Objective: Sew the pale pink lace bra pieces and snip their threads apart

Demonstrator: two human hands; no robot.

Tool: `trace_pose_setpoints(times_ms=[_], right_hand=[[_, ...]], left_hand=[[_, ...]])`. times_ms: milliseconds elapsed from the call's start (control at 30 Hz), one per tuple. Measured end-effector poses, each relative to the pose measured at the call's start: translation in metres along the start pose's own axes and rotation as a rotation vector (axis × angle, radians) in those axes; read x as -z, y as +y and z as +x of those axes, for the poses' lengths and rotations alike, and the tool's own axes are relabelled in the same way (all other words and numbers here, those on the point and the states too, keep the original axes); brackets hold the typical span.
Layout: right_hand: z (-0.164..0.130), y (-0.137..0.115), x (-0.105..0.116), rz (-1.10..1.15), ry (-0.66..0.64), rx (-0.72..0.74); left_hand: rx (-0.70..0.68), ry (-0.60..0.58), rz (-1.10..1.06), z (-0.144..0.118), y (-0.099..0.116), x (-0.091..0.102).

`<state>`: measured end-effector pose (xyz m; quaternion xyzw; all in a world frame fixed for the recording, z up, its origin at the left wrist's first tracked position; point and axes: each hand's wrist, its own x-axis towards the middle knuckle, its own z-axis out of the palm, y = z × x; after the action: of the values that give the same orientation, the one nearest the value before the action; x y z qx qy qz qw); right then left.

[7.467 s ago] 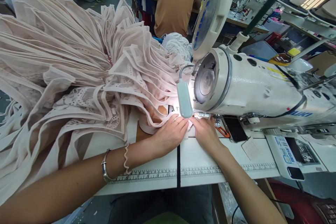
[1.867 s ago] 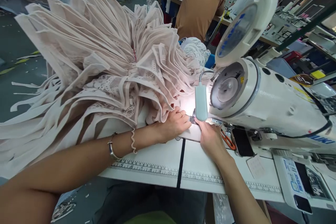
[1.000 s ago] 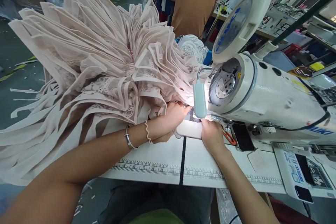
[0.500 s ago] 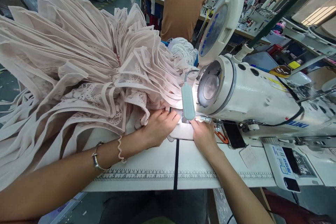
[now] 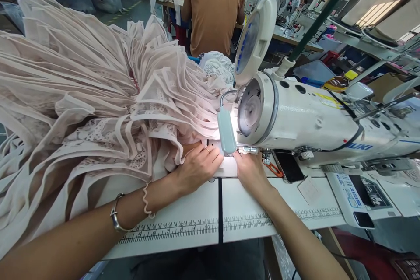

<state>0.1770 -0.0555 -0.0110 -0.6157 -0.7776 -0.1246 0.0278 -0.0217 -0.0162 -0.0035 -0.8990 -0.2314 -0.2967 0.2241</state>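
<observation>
My left hand (image 5: 197, 167) lies flat, fingers spread, pressing a small pale pink fabric piece (image 5: 229, 167) on the sewing table (image 5: 183, 210). My right hand (image 5: 248, 171) presses the same piece from the right, just under the needle area of the white sewing machine (image 5: 308, 118). A small teal lamp (image 5: 226, 130) shines on the spot and hides the needle. A huge fanned pile of pale pink lace and mesh pieces (image 5: 92, 96) lies left of my hands, its near edge beside my left hand.
A printed ruler (image 5: 183, 226) runs along the table's front edge. An orange-handled tool (image 5: 271, 168), a dark phone (image 5: 289, 166) and a control panel (image 5: 356, 190) lie under the machine arm. A person in a brown shirt (image 5: 213, 6) works at the bench behind.
Both hands have stayed at the needle area on the small piece. My left hand has flattened and slid slightly toward me. The view has shifted a little.
</observation>
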Motion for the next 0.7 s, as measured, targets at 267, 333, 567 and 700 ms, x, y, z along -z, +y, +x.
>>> trace_pose_setpoints(times_ms=[267, 333, 567, 700], right_hand=[[0.002, 0.000, 0.001, 0.032, -0.042, -0.028], [0.003, -0.001, 0.004, 0.043, -0.060, -0.036], [0.007, 0.000, 0.014, 0.104, -0.231, -0.094], [0.007, 0.002, 0.010, 0.159, -0.241, -0.119]], left_hand=[[0.002, -0.010, -0.018, -0.001, 0.000, -0.001], [0.000, -0.007, -0.020, -0.001, 0.000, 0.000], [-0.004, 0.038, -0.023, 0.000, 0.001, -0.001], [-0.005, 0.050, -0.039, -0.001, 0.004, -0.005]])
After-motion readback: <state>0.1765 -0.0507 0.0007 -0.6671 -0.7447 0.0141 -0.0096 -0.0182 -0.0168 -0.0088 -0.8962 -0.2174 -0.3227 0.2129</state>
